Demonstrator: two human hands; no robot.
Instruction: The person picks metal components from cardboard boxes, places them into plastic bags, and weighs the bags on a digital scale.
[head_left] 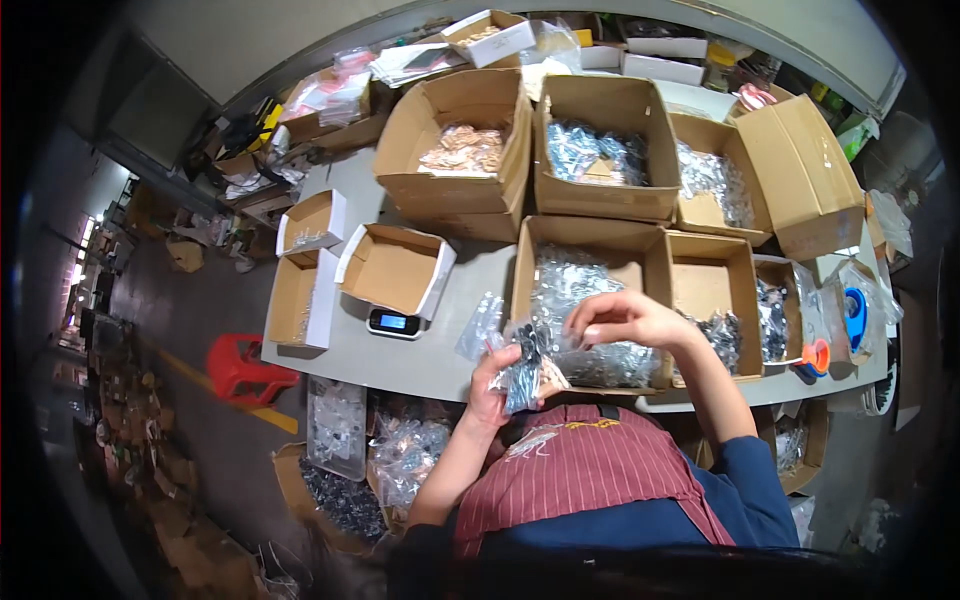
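My left hand [490, 385] is closed round a clear plastic bag of small parts [525, 370], in front of my apron at the table's near edge. Dark and pale pieces show through the bag's film. To its right, my right hand [628, 322] hovers over a cardboard box [521, 262] heaped with clear bags of small silvery parts [580, 285]. Its fingers are curled with the tips close together; whatever is between them is hidden or too small to name. Beside the left hand, a flat clear bag [482, 325] lies on the grey table [470, 262].
At the left, a shallow open box [392, 270] rests on a small digital scale [394, 322]. Cardboard boxes of bagged parts [465, 150] line the table's back. Scissors with orange handles [816, 355] and a blue tape dispenser [855, 318] sit far right. A red stool [245, 368] stands left.
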